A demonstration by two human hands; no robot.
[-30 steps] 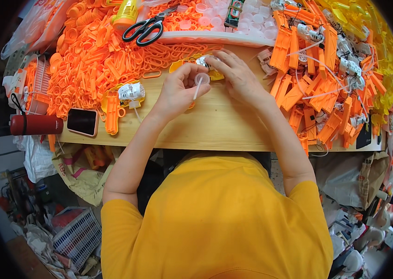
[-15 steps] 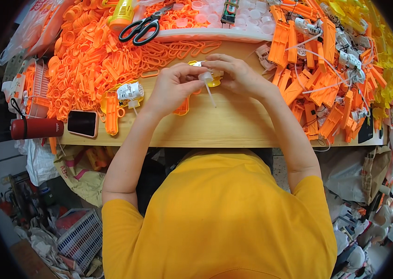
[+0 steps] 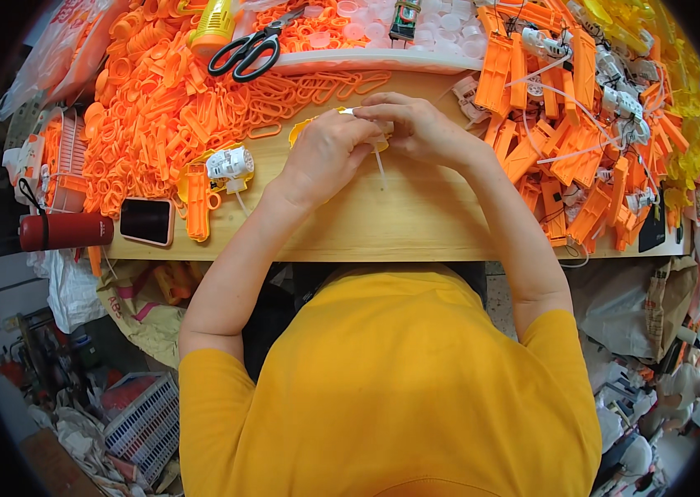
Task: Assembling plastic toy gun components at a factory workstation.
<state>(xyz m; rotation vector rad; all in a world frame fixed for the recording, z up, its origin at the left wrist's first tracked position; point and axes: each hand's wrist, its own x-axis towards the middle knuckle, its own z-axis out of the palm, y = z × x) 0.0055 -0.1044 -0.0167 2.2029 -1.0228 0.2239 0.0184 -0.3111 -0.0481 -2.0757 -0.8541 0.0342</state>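
Observation:
Over the middle of the table my two hands meet around a yellow plastic shell (image 3: pixel 300 129) with a white part inside. My left hand (image 3: pixel 323 157) is closed on it from the left, its fingertips pressed at the white part and largely hiding it. From the right, my right hand (image 3: pixel 418 128) grips the shell's other end with bent fingers. A thin translucent tube (image 3: pixel 381 171) hangs down between the hands. To the left lies a similar yellow and orange shell (image 3: pixel 197 199) holding a white cylindrical unit (image 3: pixel 231 162).
Loose orange parts (image 3: pixel 151 108) are heaped on the left, beside a phone (image 3: pixel 147 221) and a red flask (image 3: pixel 66 231). Black-handled scissors (image 3: pixel 246 55) lie at the back by a white tray (image 3: pixel 366 60). Orange assemblies with wires (image 3: pixel 574 149) pile up on the right.
My left hand has turned over and moved right, covering the white piece it was pinching. The tube now hangs straighter, and the shell's yellow edge shows left of my hand.

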